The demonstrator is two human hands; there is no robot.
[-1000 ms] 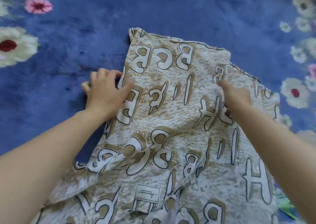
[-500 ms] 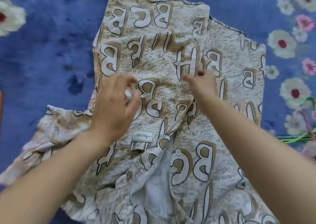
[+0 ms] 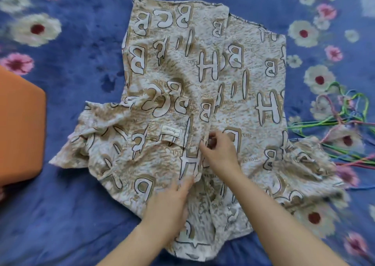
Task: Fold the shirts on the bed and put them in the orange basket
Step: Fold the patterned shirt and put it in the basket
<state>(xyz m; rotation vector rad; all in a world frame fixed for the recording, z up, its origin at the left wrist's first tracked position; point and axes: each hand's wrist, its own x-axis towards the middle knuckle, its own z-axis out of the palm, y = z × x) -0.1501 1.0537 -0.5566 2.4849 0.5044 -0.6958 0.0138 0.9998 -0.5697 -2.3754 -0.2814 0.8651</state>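
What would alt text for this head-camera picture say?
A beige letter-print shirt lies spread on a blue floral bedspread; the right hand pinches its front edge, the left hand rests on the cloth nearer the camera. An orange basket sits at left, coloured hangers at right.

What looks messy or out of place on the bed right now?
The shirt isn't flat yet: the sleeve nearest the orange basket is bunched and twisted, and the front opening is rumpled where the right hand pinches its edge. A tangle of coloured hangers lies loose by the other sleeve.
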